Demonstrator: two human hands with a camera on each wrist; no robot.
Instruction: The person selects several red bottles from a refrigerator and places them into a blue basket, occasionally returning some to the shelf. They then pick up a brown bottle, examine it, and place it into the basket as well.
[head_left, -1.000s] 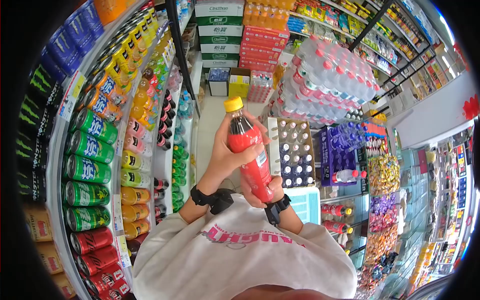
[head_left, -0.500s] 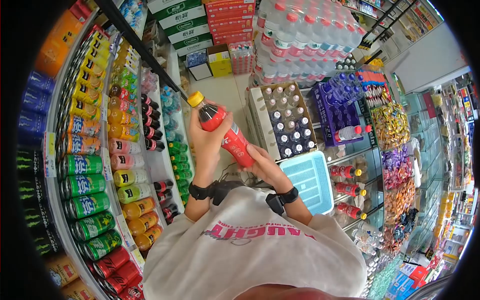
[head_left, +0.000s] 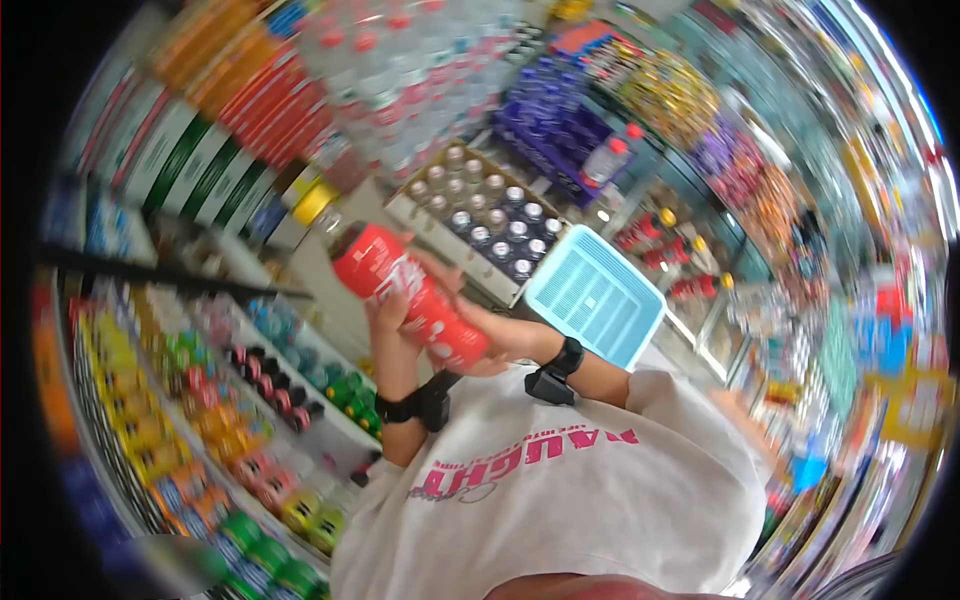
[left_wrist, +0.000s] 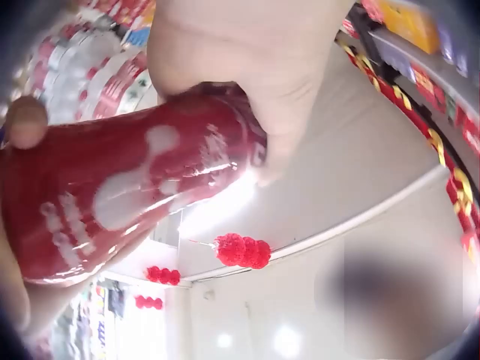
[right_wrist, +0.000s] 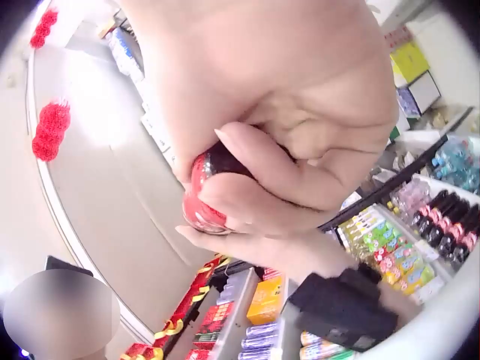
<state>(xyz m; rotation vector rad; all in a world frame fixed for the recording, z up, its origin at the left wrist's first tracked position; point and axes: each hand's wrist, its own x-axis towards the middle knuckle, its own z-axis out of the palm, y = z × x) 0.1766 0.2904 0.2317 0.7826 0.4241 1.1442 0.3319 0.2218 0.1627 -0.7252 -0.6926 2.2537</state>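
A cola bottle (head_left: 375,265) with a red label and a yellow cap (head_left: 314,201) is held in both hands in front of the chest. It lies slanted, its cap end toward the upper left in the head view. My left hand (head_left: 393,318) grips it round the middle of the label. Nearer the base, my right hand (head_left: 500,338) holds it with curled fingers. The left wrist view shows the bottle's red label (left_wrist: 112,180) with white print up close. Most of the bottle (right_wrist: 204,196) is hidden behind curled fingers in the right wrist view.
A light blue plastic basket (head_left: 598,290) stands beyond the right forearm. Next to it is a carton of bottles (head_left: 470,235), with a purple crate (head_left: 535,150) behind. Stacked water bottles (head_left: 400,100) rise farther back. Drink shelves (head_left: 190,400) line the left side.
The head view has swung to the right, so shelves and boxes appear rotated and blurred. The bottle now slants more, with its cap farther left. Both hands still hold it.
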